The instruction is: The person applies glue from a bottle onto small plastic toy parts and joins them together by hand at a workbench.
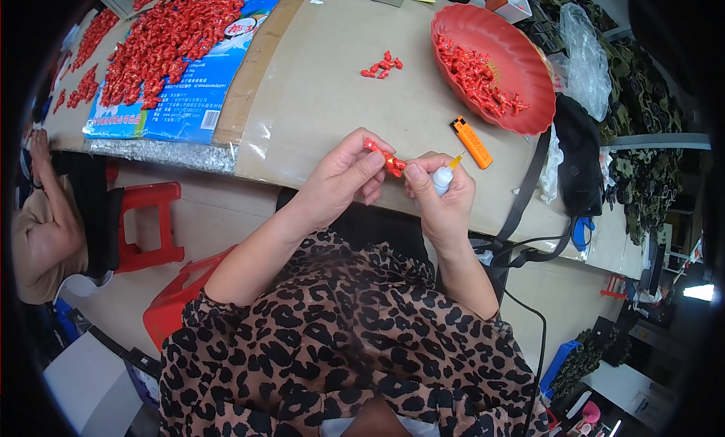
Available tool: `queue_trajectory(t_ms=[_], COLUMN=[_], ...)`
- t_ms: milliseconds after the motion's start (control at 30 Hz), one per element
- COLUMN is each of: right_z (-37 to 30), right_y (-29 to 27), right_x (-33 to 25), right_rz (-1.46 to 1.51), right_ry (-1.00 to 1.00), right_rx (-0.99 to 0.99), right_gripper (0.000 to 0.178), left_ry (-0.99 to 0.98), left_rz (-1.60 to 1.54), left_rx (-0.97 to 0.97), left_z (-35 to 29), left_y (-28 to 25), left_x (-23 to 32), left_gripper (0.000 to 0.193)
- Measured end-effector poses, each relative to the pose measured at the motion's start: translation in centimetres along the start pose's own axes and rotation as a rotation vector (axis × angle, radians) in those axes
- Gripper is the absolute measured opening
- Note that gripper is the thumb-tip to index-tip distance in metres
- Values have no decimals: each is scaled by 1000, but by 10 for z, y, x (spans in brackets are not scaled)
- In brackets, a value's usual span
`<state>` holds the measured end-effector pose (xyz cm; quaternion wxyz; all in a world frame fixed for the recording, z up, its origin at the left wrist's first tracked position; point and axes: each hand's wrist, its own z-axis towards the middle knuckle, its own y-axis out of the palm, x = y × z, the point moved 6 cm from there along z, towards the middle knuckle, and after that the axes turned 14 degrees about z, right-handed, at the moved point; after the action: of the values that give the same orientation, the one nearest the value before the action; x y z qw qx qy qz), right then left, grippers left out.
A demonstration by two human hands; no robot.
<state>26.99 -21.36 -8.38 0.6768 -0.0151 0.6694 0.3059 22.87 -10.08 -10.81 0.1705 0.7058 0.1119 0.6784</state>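
Between my two hands, above the table's near edge, is a small glossy red piece [393, 164] with a touch of yellow on it. My left hand [349, 169] pinches its upper left end, and the fingertips of my right hand [442, 192] meet its other end. That right hand also has its fingers wrapped round a small white bottle [442, 179] with a thin yellowish tip. The tip points up and away from the red piece. What the red piece depicts is too small to tell. An orange utility knife [472, 143] lies just beyond my right hand.
A red scalloped bowl [445, 37] of similar pieces stands at the far right. A few red pieces [382, 65] lie mid-table. Many more are heaped on blue cardboard [181, 124] at left. A black bag [580, 154] sits at right. Another person [49, 233] sits at far left near red stools [155, 218].
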Motion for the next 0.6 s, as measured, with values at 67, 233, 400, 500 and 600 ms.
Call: queue_trajectory(t_ms=[67, 233, 400, 500, 600], right_z=[0, -1, 0, 1, 3], right_y=[1, 0, 0, 3, 5], right_x=[0, 0, 1, -4, -5], right_rz=[4, -14, -38, -158, -151], right_ry=[18, 35, 62, 30, 41], right_rx=[2, 12, 28, 28, 5], right_gripper=[8, 9, 10, 10, 10], left_ry=[0, 18, 29, 34, 35], left_rz=[0, 27, 81, 131, 198], left_rx=[2, 19, 32, 43, 60], left_z=[0, -1, -1, -2, -4], left_y=[0, 0, -1, -1, -2], left_x=[0, -1, 0, 3, 2], left_gripper=[20, 20, 18, 17, 15])
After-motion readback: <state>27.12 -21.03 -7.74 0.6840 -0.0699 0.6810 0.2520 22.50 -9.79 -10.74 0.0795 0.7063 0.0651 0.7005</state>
